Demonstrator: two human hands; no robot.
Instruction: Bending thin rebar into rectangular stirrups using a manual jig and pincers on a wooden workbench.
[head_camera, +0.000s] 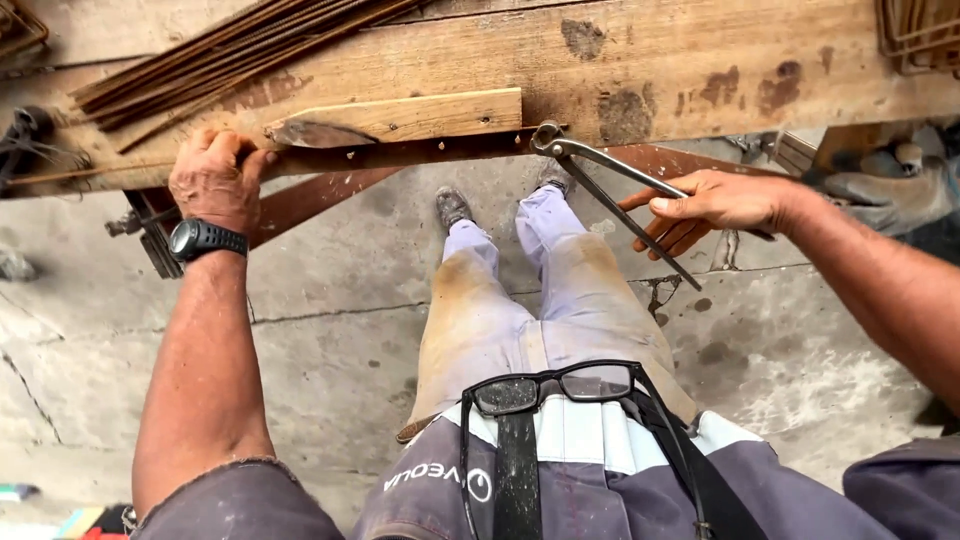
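Spanning the top of the view, a stained wooden workbench (700, 70) carries a bundle of rusty steel rods (230, 50) laid diagonally at its upper left. Below the bench lies a cracked concrete floor (330, 330), on which the person stands in pale, dust-stained trousers (500, 300). A short wooden board (420, 115) sits along the front edge of the bench, just above a rusty steel bar (400, 155) that runs along that edge. The left hand (212, 180), wearing a black wristwatch (205, 240), grips the bench edge at the bar, fingers curled closed over it. The right hand (715, 205) holds a pair of long-handled metal pincers (610, 185); the fingers are wrapped around the two handles, which stand slightly apart. The pincer head touches the bench edge just right of the board, near the bar. A pair of black-framed glasses (555, 385) hangs at the person's chest.
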